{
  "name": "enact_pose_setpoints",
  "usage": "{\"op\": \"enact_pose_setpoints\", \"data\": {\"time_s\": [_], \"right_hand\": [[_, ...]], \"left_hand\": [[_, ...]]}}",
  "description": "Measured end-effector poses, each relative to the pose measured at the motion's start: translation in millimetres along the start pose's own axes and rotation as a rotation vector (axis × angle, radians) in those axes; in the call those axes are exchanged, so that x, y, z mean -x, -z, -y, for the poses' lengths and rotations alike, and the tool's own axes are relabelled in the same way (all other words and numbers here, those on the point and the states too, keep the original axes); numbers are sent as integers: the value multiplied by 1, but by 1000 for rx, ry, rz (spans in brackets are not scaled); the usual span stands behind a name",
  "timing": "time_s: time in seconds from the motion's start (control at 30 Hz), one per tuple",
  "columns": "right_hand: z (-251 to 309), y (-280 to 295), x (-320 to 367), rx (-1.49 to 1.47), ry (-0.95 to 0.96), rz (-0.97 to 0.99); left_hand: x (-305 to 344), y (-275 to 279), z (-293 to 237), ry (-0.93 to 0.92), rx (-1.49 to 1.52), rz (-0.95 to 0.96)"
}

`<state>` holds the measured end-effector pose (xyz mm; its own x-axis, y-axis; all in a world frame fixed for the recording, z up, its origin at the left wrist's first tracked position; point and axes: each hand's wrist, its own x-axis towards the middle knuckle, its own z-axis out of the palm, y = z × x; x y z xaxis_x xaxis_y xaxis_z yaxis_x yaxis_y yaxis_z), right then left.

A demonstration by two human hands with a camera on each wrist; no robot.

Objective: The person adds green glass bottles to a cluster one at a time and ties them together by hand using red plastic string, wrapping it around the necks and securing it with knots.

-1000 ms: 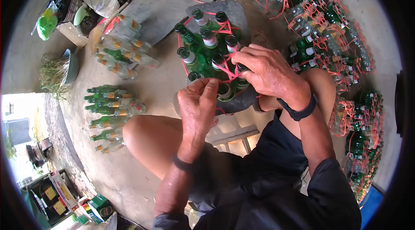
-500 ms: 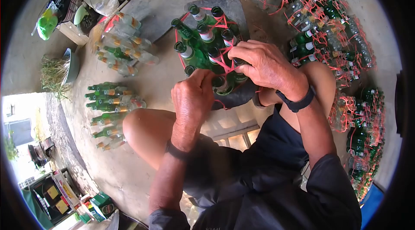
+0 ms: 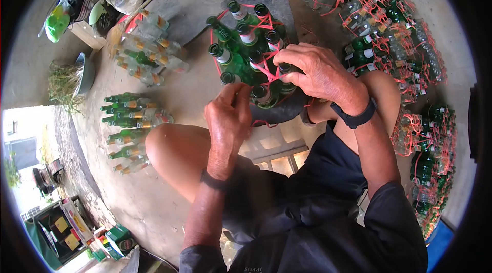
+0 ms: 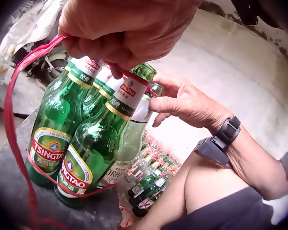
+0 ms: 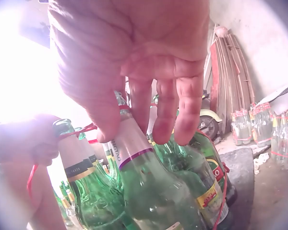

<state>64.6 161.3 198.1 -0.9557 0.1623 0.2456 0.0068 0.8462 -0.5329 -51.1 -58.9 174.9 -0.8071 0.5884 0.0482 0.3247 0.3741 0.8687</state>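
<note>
A cluster of green beer bottles (image 3: 248,37) stands upright on a dark slab (image 3: 282,4), bound by red plastic string (image 3: 267,70) round the bodies and woven between the necks. At the near left side, my left hand (image 3: 228,116) pinches the string, whose loose length (image 4: 12,105) hangs down beside the bottles in the left wrist view. My right hand (image 3: 320,73) holds the neck of a near-right bottle (image 5: 144,167), thumb on one side, fingers round the other. Labelled Tsingtao bottles (image 4: 81,163) show below my left fist, which hides its own fingertips.
Loose bottles (image 3: 136,114) stand in groups on the floor at left. String-tied bundles (image 3: 389,52) crowd the right wall. My bare knees flank the slab. A basin of dry grass (image 3: 82,81) and cartons (image 3: 120,239) lie farther left.
My left hand has turned so its knuckles face up and its thumb drops from view, staying near the front-left bottles. My right hand keeps its place at the bottle neck.
</note>
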Motion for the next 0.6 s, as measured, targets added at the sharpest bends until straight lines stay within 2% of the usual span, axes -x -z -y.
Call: {"op": "enact_pose_setpoints", "data": {"time_s": [0.3,0.4,0.6], "right_hand": [[-1,1,-2,22,1,10],[0,3,-2,36,-21,32],[1,4,-2,52,-30,32]], "left_hand": [[18,5,5,2,91,-22],[22,7,8,31,127,-63],[23,14,15,148,198,4]]}}
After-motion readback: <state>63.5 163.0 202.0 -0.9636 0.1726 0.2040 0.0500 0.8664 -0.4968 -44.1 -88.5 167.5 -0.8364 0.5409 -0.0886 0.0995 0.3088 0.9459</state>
